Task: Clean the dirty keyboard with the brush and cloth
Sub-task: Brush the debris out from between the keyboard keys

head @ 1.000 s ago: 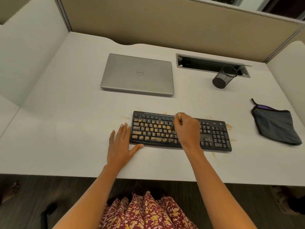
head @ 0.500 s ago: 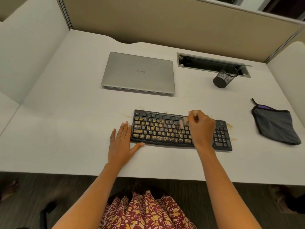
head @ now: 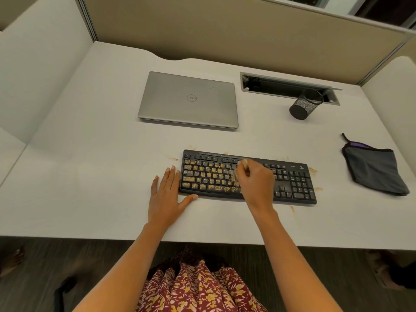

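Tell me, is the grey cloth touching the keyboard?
Apart. The head view shows bare desk between the cloth and the right end of the keyboard.

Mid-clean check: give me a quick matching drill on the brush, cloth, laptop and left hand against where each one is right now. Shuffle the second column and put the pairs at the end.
Column A
1. brush
2. cloth
3. laptop
4. left hand

Column B
a. closed, behind the keyboard
b. flat on the desk at the keyboard's left end
c. gripped by the right hand over the keys
d. lying untouched at the desk's right side

Pairs: 1-c, 2-d, 3-a, 4-b
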`<state>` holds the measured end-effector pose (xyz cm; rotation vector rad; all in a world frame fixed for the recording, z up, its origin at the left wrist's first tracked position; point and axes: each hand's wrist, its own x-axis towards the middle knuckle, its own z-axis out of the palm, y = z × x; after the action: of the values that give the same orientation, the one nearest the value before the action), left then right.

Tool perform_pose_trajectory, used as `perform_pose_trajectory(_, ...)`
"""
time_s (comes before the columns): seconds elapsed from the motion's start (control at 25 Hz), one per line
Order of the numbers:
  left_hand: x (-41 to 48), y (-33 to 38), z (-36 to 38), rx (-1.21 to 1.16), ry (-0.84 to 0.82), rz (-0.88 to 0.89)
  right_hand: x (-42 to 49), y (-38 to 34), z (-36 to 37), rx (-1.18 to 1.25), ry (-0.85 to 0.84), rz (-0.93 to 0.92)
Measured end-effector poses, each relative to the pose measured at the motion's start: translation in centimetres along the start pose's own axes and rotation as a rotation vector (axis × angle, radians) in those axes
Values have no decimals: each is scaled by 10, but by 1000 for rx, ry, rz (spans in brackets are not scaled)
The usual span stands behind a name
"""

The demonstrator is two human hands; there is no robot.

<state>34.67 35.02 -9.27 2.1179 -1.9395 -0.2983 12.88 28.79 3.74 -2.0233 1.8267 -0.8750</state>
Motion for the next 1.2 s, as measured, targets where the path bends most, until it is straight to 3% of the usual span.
perform_pose_trajectory(0.16, 0, -1, 0, 5, -3, 0, 4, -5, -11, 111, 47, 21)
perform_pose_trajectory(0.36, 0, -1, 1, -7, 5, 2, 18, 34, -39, -47, 141, 110)
perform_pose_trajectory(0.6, 0, -2, 0, 7, -1, 4, 4, 27, -21, -96, 54, 75)
perform_pose_trajectory(0.8, 0, -1, 0, -3, 0, 0, -8, -7, 5, 2, -38, -13)
perform_pose_trajectory(1.0, 0, -2, 1, -4, 6, 4, 1, -13, 0, 176, 11, 55)
perform_pose_trajectory(1.2, -1, -2, 1, -9, 21, 5, 21, 9, -12, 24, 86, 58)
